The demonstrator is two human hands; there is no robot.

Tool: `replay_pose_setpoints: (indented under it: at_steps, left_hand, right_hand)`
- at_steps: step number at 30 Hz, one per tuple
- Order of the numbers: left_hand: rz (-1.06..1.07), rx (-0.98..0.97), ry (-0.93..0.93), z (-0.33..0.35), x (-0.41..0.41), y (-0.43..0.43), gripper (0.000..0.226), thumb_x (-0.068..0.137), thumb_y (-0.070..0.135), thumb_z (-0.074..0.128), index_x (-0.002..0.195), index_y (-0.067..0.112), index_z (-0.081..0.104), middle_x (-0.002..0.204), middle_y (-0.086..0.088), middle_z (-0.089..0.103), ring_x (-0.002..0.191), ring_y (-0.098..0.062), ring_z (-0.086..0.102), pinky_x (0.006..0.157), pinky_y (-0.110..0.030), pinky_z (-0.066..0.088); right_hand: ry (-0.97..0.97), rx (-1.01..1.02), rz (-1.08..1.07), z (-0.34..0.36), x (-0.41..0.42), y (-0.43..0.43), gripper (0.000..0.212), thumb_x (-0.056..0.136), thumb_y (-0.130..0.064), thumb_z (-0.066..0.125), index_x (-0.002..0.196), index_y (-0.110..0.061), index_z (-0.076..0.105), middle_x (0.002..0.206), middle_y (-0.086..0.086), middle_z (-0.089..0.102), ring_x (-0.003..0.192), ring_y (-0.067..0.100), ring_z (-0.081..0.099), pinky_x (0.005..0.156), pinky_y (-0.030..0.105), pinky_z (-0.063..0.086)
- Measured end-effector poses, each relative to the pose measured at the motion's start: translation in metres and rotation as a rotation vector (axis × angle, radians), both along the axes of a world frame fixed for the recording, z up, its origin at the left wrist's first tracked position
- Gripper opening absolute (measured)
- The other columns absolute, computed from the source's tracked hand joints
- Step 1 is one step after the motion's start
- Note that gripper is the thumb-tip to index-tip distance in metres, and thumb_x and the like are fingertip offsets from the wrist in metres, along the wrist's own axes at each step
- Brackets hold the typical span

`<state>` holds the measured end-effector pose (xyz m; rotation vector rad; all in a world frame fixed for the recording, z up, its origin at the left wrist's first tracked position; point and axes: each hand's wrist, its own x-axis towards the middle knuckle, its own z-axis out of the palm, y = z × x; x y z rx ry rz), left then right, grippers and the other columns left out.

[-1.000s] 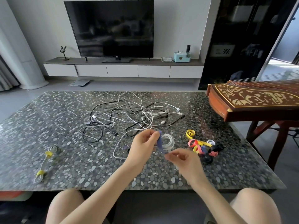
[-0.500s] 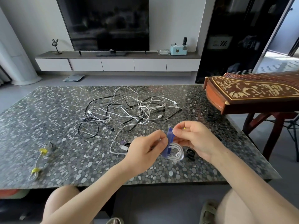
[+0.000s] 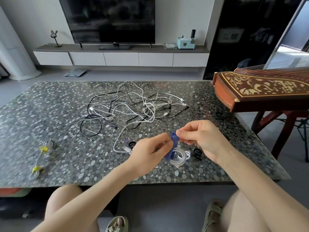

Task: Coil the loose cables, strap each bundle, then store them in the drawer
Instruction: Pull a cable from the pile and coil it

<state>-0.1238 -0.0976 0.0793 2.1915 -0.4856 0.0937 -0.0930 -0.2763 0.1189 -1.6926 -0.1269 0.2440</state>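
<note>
My left hand (image 3: 151, 154) holds a coiled white cable (image 3: 179, 156) just above the pebble-patterned table (image 3: 50, 114). A blue strap (image 3: 173, 147) runs over the coil; my right hand (image 3: 199, 137) pinches its upper end between thumb and fingers. One loose end of a white cable trails left from the coil across the table. A tangle of loose white and black cables (image 3: 127, 109) lies in the middle of the table. At the left edge a finished white bundle with two yellow straps (image 3: 39, 159) lies flat.
Small black strap rings (image 3: 197, 152) lie by my right wrist and another (image 3: 132, 144) by my left hand. A wooden zither (image 3: 260, 87) on a stand overhangs the table's right side. A TV cabinet with drawers (image 3: 120, 58) stands against the far wall.
My right hand rose from below the coil to above it and now pinches the blue strap's top end. The camera moved closer; the pile of coloured straps is hidden behind my right hand.
</note>
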Motion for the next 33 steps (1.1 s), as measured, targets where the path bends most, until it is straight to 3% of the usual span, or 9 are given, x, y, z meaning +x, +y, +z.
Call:
replay_pose_setpoints:
  at_steps: [6, 10, 13, 16, 18, 23, 26, 29, 33]
  left_hand:
    - [0.1, -0.043, 0.058, -0.004, 0.002, 0.0, 0.024, 0.096, 0.025, 0.049, 0.072, 0.024, 0.048, 0.058, -0.004, 0.057, 0.047, -0.007, 0.035, 0.05, -0.025, 0.03]
    - [0.147, -0.043, 0.059, -0.005, 0.003, 0.0, 0.033, 0.095, 0.024, 0.051, 0.064, 0.029, 0.042, 0.049, 0.01, 0.047, 0.045, -0.006, 0.036, 0.047, -0.02, 0.027]
    - [0.136, -0.044, 0.072, -0.005, 0.003, -0.001, 0.029, 0.095, 0.026, 0.051, 0.067, 0.026, 0.044, 0.056, -0.001, 0.055, 0.046, -0.007, 0.036, 0.049, -0.024, 0.029]
    - [0.108, -0.03, 0.081, -0.004, 0.002, -0.002, 0.03, 0.096, 0.028, 0.049, 0.066, 0.029, 0.045, 0.061, -0.006, 0.06, 0.047, -0.009, 0.039, 0.05, -0.028, 0.031]
    - [0.088, -0.028, 0.087, -0.003, 0.002, -0.001, 0.03, 0.097, 0.028, 0.048, 0.067, 0.024, 0.045, 0.061, -0.008, 0.059, 0.048, -0.011, 0.039, 0.051, -0.031, 0.032]
    - [-0.151, -0.074, 0.105, -0.002, -0.003, 0.014, 0.027, 0.1, 0.024, 0.041, 0.078, 0.011, 0.05, 0.063, -0.006, 0.043, 0.056, -0.016, 0.034, 0.056, -0.031, 0.029]
    - [-0.251, 0.083, 0.009, 0.001, -0.008, 0.02, 0.022, 0.097, 0.021, 0.04, 0.078, 0.026, 0.049, 0.063, 0.004, 0.041, 0.056, -0.012, 0.034, 0.055, -0.025, 0.029]
    - [-0.233, 0.306, -0.126, -0.001, -0.006, 0.02, 0.027, 0.096, 0.021, 0.04, 0.073, 0.01, 0.051, 0.062, -0.005, 0.051, 0.057, -0.022, 0.042, 0.057, -0.032, 0.033]
    - [-0.197, 0.284, 0.125, -0.003, -0.003, 0.013, 0.032, 0.1, 0.023, 0.043, 0.069, 0.025, 0.048, 0.064, 0.002, 0.054, 0.055, -0.013, 0.045, 0.057, -0.026, 0.035]
  right_hand:
    - [-0.231, -0.123, 0.034, -0.008, -0.01, 0.003, 0.008, 0.081, -0.02, 0.072, 0.074, -0.016, 0.074, 0.075, 0.002, 0.073, 0.071, 0.011, 0.066, 0.069, 0.021, 0.054]
    - [0.068, 0.164, -0.028, -0.014, -0.008, 0.009, 0.019, 0.09, -0.018, 0.061, 0.077, -0.009, 0.071, 0.083, 0.012, 0.072, 0.067, 0.013, 0.064, 0.063, 0.021, 0.053]
    - [0.346, 0.305, 0.008, -0.014, -0.002, 0.012, 0.008, 0.083, -0.01, 0.065, 0.088, -0.005, 0.067, 0.078, 0.009, 0.07, 0.062, 0.014, 0.062, 0.061, 0.023, 0.054]
    - [0.578, 0.335, 0.085, -0.015, 0.001, 0.014, 0.02, 0.066, -0.014, 0.071, 0.081, -0.002, 0.07, 0.072, 0.01, 0.067, 0.061, 0.019, 0.063, 0.067, 0.032, 0.054]
    - [0.589, 0.283, 0.1, -0.015, 0.003, 0.015, 0.021, 0.061, -0.018, 0.072, 0.076, -0.003, 0.07, 0.071, 0.01, 0.067, 0.062, 0.02, 0.063, 0.067, 0.033, 0.053]
    - [0.295, 0.085, 0.042, -0.011, 0.012, 0.012, 0.013, 0.076, -0.019, 0.072, 0.074, -0.008, 0.066, 0.066, 0.003, 0.068, 0.055, 0.009, 0.061, 0.055, 0.021, 0.048]
    - [-0.034, -0.143, 0.039, -0.006, 0.014, 0.013, 0.015, 0.089, -0.014, 0.064, 0.075, -0.008, 0.064, 0.06, -0.001, 0.068, 0.054, 0.008, 0.065, 0.054, 0.022, 0.052]
    - [-0.272, -0.345, 0.064, 0.004, 0.01, 0.019, 0.017, 0.093, -0.014, 0.058, 0.078, -0.007, 0.059, 0.064, 0.003, 0.068, 0.056, 0.014, 0.068, 0.057, 0.03, 0.058]
    - [-0.674, -0.511, 0.032, 0.02, 0.005, 0.035, 0.019, 0.095, -0.013, 0.056, 0.076, -0.008, 0.054, 0.059, 0.002, 0.059, 0.05, 0.017, 0.058, 0.051, 0.026, 0.046]
